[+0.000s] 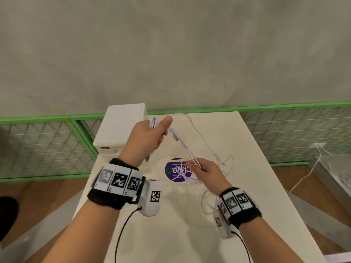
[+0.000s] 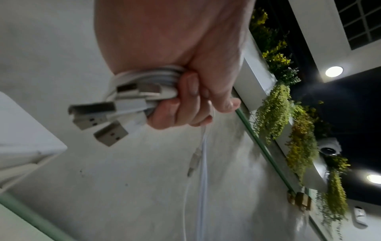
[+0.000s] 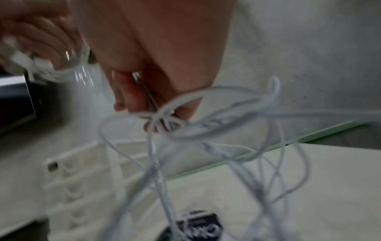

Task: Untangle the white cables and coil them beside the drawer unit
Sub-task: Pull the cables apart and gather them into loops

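My left hand (image 1: 152, 133) is raised above the table beside the white drawer unit (image 1: 121, 128) and grips a bundle of white cables (image 2: 144, 78); several USB plugs (image 2: 97, 117) stick out of its fist (image 2: 185, 101). Strands run down from it to my right hand (image 1: 203, 168), which pinches the tangled white cables (image 3: 164, 119) just above the table. Loose loops (image 1: 209, 204) hang and trail onto the tabletop below and to the right of that hand. The right wrist view is blurred.
The cream table (image 1: 171, 234) carries a purple round sticker (image 1: 176, 170) under the cables. A green-framed mesh fence (image 1: 43, 145) runs behind the table along a grey wall. Another white cable (image 1: 307, 173) lies off to the right on the floor.
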The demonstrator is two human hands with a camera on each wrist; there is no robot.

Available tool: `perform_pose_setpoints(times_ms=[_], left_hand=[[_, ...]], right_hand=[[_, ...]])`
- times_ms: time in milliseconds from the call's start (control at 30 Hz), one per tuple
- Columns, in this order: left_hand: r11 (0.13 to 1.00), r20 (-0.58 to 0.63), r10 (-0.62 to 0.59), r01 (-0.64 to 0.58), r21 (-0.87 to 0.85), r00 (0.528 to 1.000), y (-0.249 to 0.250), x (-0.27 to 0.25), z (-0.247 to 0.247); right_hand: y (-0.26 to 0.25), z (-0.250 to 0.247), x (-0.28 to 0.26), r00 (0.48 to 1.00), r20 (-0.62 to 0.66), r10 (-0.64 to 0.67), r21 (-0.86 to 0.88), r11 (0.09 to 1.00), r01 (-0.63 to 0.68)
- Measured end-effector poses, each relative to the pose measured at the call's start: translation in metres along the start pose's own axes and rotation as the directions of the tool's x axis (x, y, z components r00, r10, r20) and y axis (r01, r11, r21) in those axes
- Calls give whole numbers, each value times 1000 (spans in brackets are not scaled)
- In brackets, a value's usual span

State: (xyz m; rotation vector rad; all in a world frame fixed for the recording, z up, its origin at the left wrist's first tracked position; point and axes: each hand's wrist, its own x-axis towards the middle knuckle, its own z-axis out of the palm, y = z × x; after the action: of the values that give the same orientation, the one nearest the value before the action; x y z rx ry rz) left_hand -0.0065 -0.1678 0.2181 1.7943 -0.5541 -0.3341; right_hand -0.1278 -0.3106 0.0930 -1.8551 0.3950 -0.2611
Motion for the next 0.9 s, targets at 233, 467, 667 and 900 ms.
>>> perform_pose_setpoints(times_ms=[233, 467, 667, 900], left_hand=[[995, -41, -86, 84, -53, 995, -13, -9, -11], [997, -5, -68, 68, -18, 998, -8, -10, -9], [984, 92, -27, 10, 179, 995, 1, -10, -3], [960, 344, -132, 34, 277, 930, 4, -22, 8]], right_hand=[[55, -24, -8, 981, -159, 113, -98, 987, -130], [43, -34, -4, 980, -118, 162, -1, 987, -164], [-36, -25, 8, 988, -85, -131, -191, 975, 113], [-64, -7, 26, 941, -57, -332, -32, 943, 331]])
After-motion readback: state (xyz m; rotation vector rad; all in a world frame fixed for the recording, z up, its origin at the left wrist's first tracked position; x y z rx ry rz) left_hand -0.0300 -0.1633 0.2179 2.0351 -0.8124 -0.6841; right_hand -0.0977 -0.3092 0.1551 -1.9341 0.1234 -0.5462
